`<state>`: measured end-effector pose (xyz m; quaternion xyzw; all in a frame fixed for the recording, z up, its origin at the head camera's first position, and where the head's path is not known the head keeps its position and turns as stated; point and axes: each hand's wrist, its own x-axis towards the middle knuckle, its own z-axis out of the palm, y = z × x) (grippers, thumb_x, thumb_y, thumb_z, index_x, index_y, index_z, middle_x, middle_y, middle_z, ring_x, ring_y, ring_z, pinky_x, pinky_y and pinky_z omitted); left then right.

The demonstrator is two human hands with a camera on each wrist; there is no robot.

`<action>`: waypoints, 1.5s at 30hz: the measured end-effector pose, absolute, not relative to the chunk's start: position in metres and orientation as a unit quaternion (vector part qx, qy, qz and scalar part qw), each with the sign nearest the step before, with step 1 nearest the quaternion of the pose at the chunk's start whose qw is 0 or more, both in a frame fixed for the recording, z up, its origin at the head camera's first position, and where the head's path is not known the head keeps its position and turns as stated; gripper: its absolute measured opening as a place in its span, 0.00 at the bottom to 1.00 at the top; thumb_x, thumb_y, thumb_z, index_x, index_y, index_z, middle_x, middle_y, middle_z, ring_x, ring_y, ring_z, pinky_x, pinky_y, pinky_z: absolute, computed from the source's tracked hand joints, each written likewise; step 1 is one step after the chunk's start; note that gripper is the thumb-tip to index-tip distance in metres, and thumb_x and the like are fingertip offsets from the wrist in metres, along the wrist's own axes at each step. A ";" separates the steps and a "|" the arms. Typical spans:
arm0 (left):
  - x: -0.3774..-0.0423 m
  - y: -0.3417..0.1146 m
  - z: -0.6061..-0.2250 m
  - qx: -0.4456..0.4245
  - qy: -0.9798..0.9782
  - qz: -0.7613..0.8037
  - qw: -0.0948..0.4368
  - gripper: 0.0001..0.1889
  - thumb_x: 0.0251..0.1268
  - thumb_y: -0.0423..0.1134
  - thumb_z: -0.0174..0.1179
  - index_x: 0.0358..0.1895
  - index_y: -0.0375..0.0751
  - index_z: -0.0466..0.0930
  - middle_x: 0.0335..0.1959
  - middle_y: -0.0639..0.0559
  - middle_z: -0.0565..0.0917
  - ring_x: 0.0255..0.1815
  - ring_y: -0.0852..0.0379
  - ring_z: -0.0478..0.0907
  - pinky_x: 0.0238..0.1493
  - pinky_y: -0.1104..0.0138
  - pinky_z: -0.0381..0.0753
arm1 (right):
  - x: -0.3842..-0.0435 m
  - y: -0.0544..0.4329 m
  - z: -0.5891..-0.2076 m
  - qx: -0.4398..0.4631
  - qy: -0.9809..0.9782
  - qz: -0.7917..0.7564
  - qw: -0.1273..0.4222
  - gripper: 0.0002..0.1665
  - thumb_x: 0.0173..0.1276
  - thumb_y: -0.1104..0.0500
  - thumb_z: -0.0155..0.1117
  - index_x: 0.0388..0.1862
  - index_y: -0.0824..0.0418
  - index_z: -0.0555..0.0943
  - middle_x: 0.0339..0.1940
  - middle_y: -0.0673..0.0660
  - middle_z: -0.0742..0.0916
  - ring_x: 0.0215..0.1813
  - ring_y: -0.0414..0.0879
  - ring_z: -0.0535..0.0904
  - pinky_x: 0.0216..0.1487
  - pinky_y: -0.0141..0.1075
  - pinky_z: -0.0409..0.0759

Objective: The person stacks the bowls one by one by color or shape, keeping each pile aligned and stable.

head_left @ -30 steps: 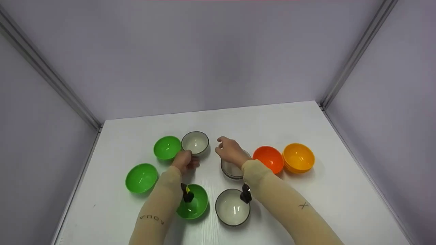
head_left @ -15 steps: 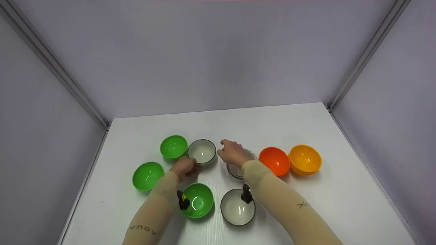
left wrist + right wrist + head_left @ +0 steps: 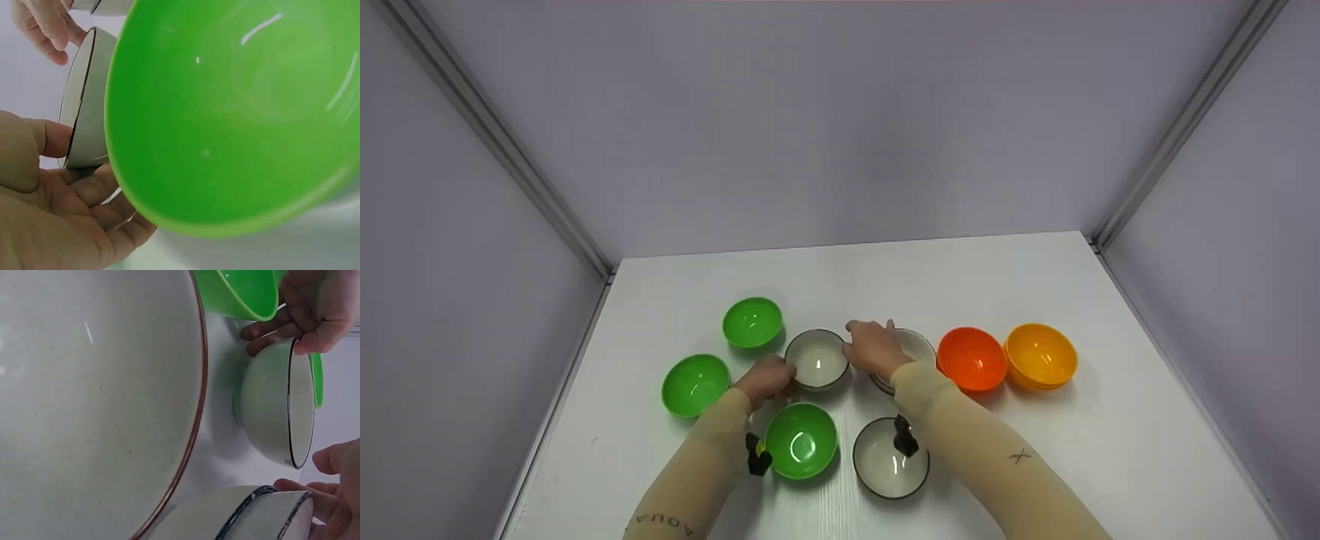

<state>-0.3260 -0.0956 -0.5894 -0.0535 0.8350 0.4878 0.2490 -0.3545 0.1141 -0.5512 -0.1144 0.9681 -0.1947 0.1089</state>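
In the head view my left hand (image 3: 767, 377) holds a white bowl (image 3: 817, 358) with a dark rim, near the middle of the table. The left wrist view shows the thumb over this bowl's rim and the other fingers below its side. My right hand (image 3: 874, 348) is at the left side of a stack of white bowls (image 3: 916, 346), partly covering it. In the right wrist view its fingers (image 3: 292, 486) lie loosely bent at the rims of the stacked bowls (image 3: 247, 517); firm contact is unclear. The held bowl appears upright between both hands.
Green bowls stand at the back left (image 3: 752, 322), left (image 3: 695, 385) and front (image 3: 801, 441). Another white bowl (image 3: 891, 459) sits at the front, below the right forearm. Right of the stack are an orange-red bowl (image 3: 972, 360) and stacked yellow bowls (image 3: 1040, 355). Walls surround the table (image 3: 960, 277).
My left hand has brought the white bowl from beside the back green bowl rightward and nearer to me, toward the stack. The right hand stays by the stack. The whole view has shifted slightly.
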 end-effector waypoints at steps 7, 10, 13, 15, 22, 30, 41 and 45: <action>-0.325 -0.101 -0.587 -0.009 0.859 0.461 0.221 0.12 0.57 0.32 0.49 0.40 0.29 0.77 0.33 0.42 0.81 0.30 0.54 0.74 0.30 0.65 0.74 | -0.354 0.108 -0.557 -0.154 0.969 -0.168 0.100 0.20 0.67 0.59 0.56 0.56 0.63 0.80 0.54 0.58 0.84 0.60 0.56 0.76 0.71 0.62 0.49; -0.321 -0.103 -0.586 0.034 0.869 0.452 0.197 0.24 0.59 0.37 0.59 0.58 0.28 0.72 0.47 0.40 0.80 0.47 0.49 0.76 0.51 0.57 0.76 | -0.354 0.107 -0.561 -0.168 0.970 -0.150 0.094 0.17 0.66 0.61 0.56 0.51 0.61 0.84 0.50 0.56 0.86 0.57 0.54 0.78 0.70 0.63 0.49; -0.318 -0.105 -0.586 0.094 0.880 0.430 0.178 0.46 0.51 0.44 0.71 0.71 0.29 0.57 0.62 0.37 0.72 0.63 0.43 0.69 0.65 0.51 0.66 | -0.354 0.106 -0.563 -0.167 0.972 -0.138 0.091 0.15 0.65 0.62 0.56 0.47 0.59 0.86 0.45 0.54 0.87 0.55 0.53 0.80 0.70 0.64 0.48; -0.318 -0.107 -0.587 0.129 0.887 0.411 0.169 0.56 0.45 0.46 0.76 0.73 0.29 0.50 0.66 0.35 0.67 0.66 0.41 0.65 0.67 0.50 0.62 | -0.354 0.104 -0.564 -0.162 0.974 -0.133 0.088 0.13 0.65 0.63 0.56 0.43 0.58 0.86 0.42 0.54 0.88 0.53 0.52 0.81 0.70 0.64 0.47; -0.317 -0.106 -0.592 0.143 0.905 0.373 0.147 0.63 0.37 0.48 0.79 0.74 0.31 0.47 0.70 0.35 0.63 0.70 0.41 0.61 0.70 0.51 0.59 | -0.354 0.101 -0.568 -0.160 0.977 -0.119 0.078 0.11 0.64 0.64 0.55 0.35 0.58 0.85 0.35 0.55 0.88 0.47 0.53 0.82 0.69 0.67 0.45; -0.315 -0.103 -0.584 0.134 0.916 0.353 0.136 0.62 0.37 0.47 0.79 0.74 0.30 0.48 0.68 0.33 0.66 0.68 0.39 0.64 0.69 0.51 0.62 | -0.354 0.102 -0.568 -0.178 0.975 -0.125 0.051 0.11 0.65 0.62 0.58 0.41 0.58 0.87 0.38 0.53 0.88 0.48 0.52 0.82 0.70 0.65 0.47; -0.312 -0.102 -0.560 0.138 0.928 0.340 0.062 0.62 0.32 0.50 0.81 0.74 0.33 0.53 0.69 0.37 0.66 0.67 0.42 0.66 0.66 0.52 0.66 | -0.350 0.111 -0.541 -0.208 0.963 -0.171 0.007 0.10 0.65 0.63 0.58 0.40 0.58 0.86 0.34 0.51 0.88 0.46 0.49 0.83 0.71 0.60 0.52; -0.306 -0.097 -0.550 0.149 0.930 0.334 0.017 0.59 0.33 0.52 0.80 0.72 0.33 0.57 0.65 0.38 0.72 0.63 0.43 0.70 0.63 0.52 0.70 | -0.348 0.119 -0.529 -0.215 0.958 -0.188 -0.010 0.11 0.64 0.64 0.57 0.41 0.60 0.85 0.34 0.52 0.88 0.44 0.50 0.83 0.68 0.52 0.63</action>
